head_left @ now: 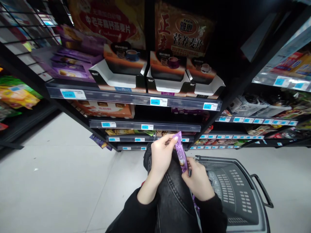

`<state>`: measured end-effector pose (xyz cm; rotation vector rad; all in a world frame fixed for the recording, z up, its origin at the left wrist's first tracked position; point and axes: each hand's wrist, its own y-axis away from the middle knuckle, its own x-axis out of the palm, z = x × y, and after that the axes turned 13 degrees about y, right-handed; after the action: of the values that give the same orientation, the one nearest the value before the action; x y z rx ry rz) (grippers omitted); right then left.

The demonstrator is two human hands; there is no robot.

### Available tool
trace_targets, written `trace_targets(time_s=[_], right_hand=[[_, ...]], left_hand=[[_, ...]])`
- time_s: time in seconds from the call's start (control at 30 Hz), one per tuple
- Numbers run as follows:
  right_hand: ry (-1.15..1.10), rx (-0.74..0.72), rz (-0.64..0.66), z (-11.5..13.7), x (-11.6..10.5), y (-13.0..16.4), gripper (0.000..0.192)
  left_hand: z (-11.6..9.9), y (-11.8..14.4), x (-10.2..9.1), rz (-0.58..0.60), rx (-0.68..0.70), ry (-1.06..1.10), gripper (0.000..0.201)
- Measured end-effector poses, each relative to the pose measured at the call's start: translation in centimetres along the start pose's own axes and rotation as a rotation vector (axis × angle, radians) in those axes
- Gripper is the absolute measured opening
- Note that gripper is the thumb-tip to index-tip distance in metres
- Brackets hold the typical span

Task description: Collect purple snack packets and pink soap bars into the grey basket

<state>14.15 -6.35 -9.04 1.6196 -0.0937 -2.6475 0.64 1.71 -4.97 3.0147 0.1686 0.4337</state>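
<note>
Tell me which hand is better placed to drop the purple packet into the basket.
Probably the right hand: it grips the purple packet at the lower end, directly beside the grey basket; the left hand pinches the top, farther away.

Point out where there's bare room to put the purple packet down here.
Free: the floor left of the knee, below the shelves, and the grey basket beside the right hand. Crowded: the shelf of boxes above. Both hands, the left hand too, grip the purple packet.
</note>
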Motion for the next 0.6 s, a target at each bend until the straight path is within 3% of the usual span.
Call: trace_targets(time_s=[0.2, 0.37, 0.5, 0.6], right_hand=[[0.144, 0.003, 0.044, 0.3, -0.3, -0.2, 0.024], [0.132, -0.019, 0.055, 0.1, -0.3, -0.6, 0.034], [0.025, -0.074, 0.016, -1.0, 0.1, 0.1, 0.030], [-0.252, -0.057, -0.018, -1.7, 0.4, 1.2, 0.028]], left_hand=[[0.6, 0.0, 0.2, -0.030, 0.012, 0.023, 0.019], [0.6, -0.1, 0.4, -0.053, 0.024, 0.043, 0.020], [0.0, -1.1, -0.9, -0.115, 0.071, 0.096, 0.021], [-0.4, -1.9, -2.0, -0.180, 0.096, 0.168, 0.022]])
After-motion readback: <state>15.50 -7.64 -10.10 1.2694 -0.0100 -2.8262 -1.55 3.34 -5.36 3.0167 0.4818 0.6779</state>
